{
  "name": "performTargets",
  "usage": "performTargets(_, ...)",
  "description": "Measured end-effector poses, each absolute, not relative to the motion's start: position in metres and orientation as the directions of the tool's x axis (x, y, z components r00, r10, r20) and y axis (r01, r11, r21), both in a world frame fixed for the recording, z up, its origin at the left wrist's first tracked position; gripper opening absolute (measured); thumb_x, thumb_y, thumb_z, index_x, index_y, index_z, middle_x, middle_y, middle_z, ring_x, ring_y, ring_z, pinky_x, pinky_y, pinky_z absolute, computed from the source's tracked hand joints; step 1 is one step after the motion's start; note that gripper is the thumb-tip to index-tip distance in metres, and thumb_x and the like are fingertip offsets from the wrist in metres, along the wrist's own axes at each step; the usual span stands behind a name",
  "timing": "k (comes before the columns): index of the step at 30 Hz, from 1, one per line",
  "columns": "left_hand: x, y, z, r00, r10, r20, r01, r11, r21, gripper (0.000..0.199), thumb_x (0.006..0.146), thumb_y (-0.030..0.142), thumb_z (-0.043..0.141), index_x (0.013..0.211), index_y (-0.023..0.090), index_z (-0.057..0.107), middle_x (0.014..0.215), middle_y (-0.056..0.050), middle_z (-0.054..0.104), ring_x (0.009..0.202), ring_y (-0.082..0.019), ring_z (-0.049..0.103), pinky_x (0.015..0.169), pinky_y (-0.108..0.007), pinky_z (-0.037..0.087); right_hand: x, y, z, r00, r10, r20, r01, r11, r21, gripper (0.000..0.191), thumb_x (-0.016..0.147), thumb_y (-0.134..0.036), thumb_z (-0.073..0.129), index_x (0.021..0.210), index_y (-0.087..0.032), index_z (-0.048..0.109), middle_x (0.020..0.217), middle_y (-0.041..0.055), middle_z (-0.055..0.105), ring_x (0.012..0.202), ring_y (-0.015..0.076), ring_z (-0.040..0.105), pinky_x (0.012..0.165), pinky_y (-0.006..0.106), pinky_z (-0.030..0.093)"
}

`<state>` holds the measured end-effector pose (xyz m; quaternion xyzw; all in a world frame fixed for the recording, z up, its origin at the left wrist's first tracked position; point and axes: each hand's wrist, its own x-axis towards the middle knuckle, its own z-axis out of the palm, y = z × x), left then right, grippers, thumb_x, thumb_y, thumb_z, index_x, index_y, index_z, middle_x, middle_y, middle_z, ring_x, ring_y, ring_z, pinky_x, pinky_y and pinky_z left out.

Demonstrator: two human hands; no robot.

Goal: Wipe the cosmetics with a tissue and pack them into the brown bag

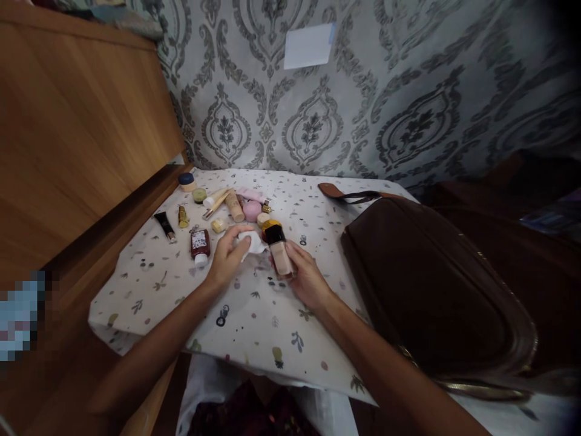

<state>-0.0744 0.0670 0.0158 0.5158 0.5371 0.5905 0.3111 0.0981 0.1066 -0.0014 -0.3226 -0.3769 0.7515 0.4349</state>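
Note:
My right hand [305, 272] is closed around a foundation bottle [281, 257] with a black cap and beige contents, tilted above the table. Pinched in my left hand [228, 257] is a crumpled white wipe [252, 243], close to the bottle's left side. Just left of that hand lies a dark red bottle [200, 243] with a white cap and a printed label. Beyond my hands a group of cosmetics includes a pink round container [252, 211], a beige tube [235, 206] and a pink tube [252, 195].
A large brown bag [422, 272] takes up the table's right side. The patterned tablecloth [254, 327] runs to the wallpapered wall. A wooden cabinet [86, 103] stands left. A black tube [164, 226], green jar [198, 195] and blue-lidded jar [186, 181] lie at the back left.

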Motion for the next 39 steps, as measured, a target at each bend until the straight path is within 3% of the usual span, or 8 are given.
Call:
performTargets(8,-0.069,0.079,0.028,-0.214,0.934,0.286,0.168,-0.253,0.953,0.019,0.084,0.028,0.057,0.099,0.018,0.065,0.081,0.000,0.064,0.069,-0.014,0.055,0.065,-0.024,0.043,0.094,0.101,-0.004,-0.493,0.863,-0.111,-0.358,-0.317,-0.878,0.050,0.072,-0.056,0.080,0.108,-0.023,0.066,0.082,-0.0002,0.065,0.066,0.0141,0.054,0.051,0.023,0.041)
performTargets(13,-0.068,0.083,0.023,-0.202,0.903,0.379,0.366,-0.289,0.885,0.020,0.086,0.019,0.049,0.101,0.019,0.062,0.100,-0.002,0.065,0.090,-0.018,0.059,0.084,-0.029,0.045,0.094,0.101,-0.011,-0.490,0.866,0.096,-0.281,-0.053,-0.958,0.051,0.081,-0.057,0.072,0.120,-0.024,0.063,0.081,-0.0002,0.062,0.071,0.0155,0.054,0.062,0.026,0.043)
performTargets(17,-0.064,0.083,0.020,-0.253,0.884,0.393,0.389,-0.279,0.878,0.026,0.085,0.013,0.043,0.106,0.020,0.056,0.101,-0.002,0.063,0.092,-0.019,0.058,0.087,-0.031,0.045,0.094,0.101,-0.014,-0.523,0.835,0.175,-0.173,0.096,-0.980,0.055,0.086,-0.060,0.065,0.126,-0.023,0.061,0.075,-0.0006,0.058,0.072,0.0174,0.053,0.063,0.028,0.042)
performTargets(22,-0.061,0.082,0.018,-0.240,0.888,0.392,0.343,-0.301,0.890,0.013,0.096,0.029,0.048,0.104,0.022,0.055,0.095,-0.002,0.063,0.093,-0.019,0.059,0.089,-0.031,0.045,0.094,0.101,-0.015,-0.539,0.808,0.239,-0.117,0.209,-0.971,0.056,0.087,-0.059,0.063,0.129,-0.022,0.059,0.074,-0.0016,0.054,0.068,0.0156,0.048,0.061,0.028,0.039)
performTargets(25,-0.063,0.083,0.014,-0.229,0.903,0.363,0.319,-0.283,0.904,0.012,0.096,0.026,0.046,0.104,0.023,0.054,0.096,-0.002,0.064,0.095,-0.019,0.059,0.091,-0.032,0.045,0.093,0.100,-0.013,-0.523,0.821,0.229,-0.118,0.196,-0.973,0.055,0.085,-0.058,0.066,0.126,-0.022,0.062,0.077,-0.0006,0.058,0.068,0.0155,0.050,0.063,0.028,0.041)
performTargets(32,-0.063,0.080,0.008,-0.327,0.853,0.407,0.377,-0.277,0.884,0.029,0.088,0.019,0.053,0.117,0.022,0.048,0.106,-0.004,0.059,0.102,-0.020,0.056,0.094,-0.035,0.045,0.092,0.097,-0.006,-0.468,0.880,0.080,-0.242,-0.041,-0.969,0.051,0.077,-0.058,0.074,0.115,-0.024,0.071,0.072,-0.0008,0.062,0.077,0.0196,0.058,0.070,0.030,0.048)
performTargets(35,-0.063,0.080,0.010,-0.354,0.843,0.405,0.386,-0.262,0.884,0.025,0.085,0.021,0.059,0.109,0.020,0.053,0.100,-0.003,0.059,0.097,-0.020,0.056,0.091,-0.034,0.046,0.092,0.097,-0.005,-0.455,0.888,0.068,-0.248,-0.053,-0.967,0.050,0.076,-0.057,0.076,0.113,-0.023,0.073,0.073,-0.0002,0.063,0.082,0.0211,0.059,0.071,0.030,0.049)
performTargets(39,-0.066,0.083,0.012,-0.333,0.813,0.478,0.411,-0.331,0.850,0.015,0.079,0.019,0.065,0.094,0.019,0.067,0.102,-0.004,0.061,0.105,-0.022,0.057,0.099,-0.036,0.045,0.092,0.098,-0.005,-0.438,0.896,0.069,-0.245,-0.046,-0.968,0.049,0.074,-0.056,0.077,0.111,-0.024,0.073,0.076,0.0007,0.066,0.085,0.0223,0.060,0.071,0.030,0.049)
